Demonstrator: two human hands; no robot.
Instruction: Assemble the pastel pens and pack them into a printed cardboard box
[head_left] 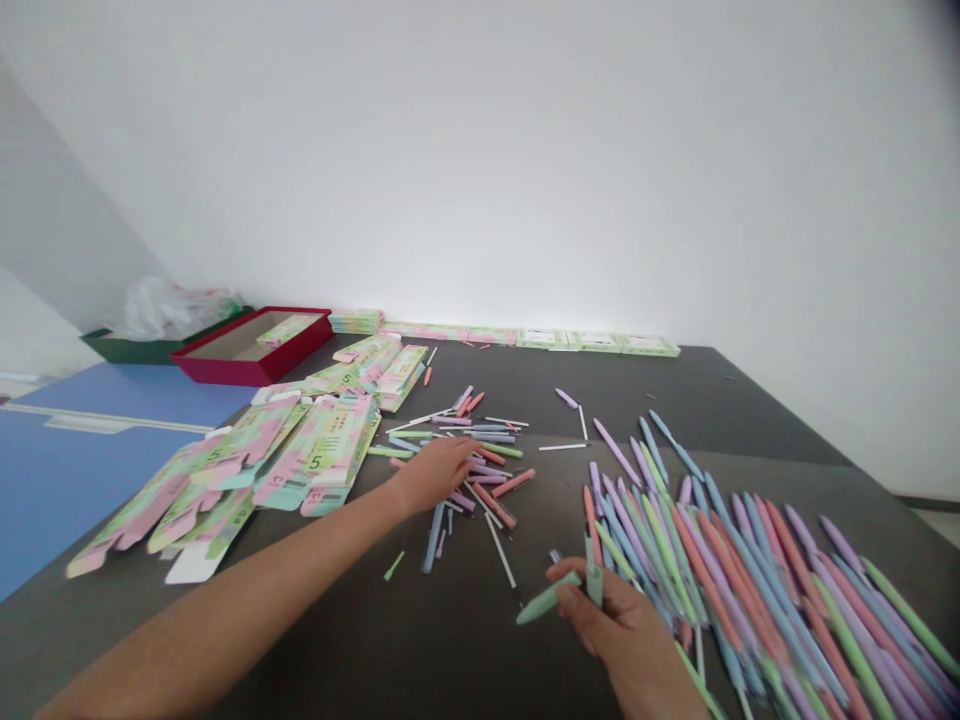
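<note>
My left hand [439, 474] reaches into a loose pile of pen parts in the middle of the dark table. Its fingers are bent together over the parts, and whatever lies between the tips is hidden. Around it are short coloured barrels, such as a red barrel [514, 482], and thin white refills, one being the refill [501, 551]. Near the table's front, my right hand [619, 622] is closed on a pale green pen part [549, 600] between thumb and fingers. A second green piece [595, 586] stands upright against those fingers.
Many pastel pens [750, 580] lie in a spread heap at the right. Flattened printed cartons [322, 455] overlap at the left. Behind them sit a red box lid [225, 370] and a green tray [135, 348] with a plastic bag. Packed cartons [592, 341] line the wall.
</note>
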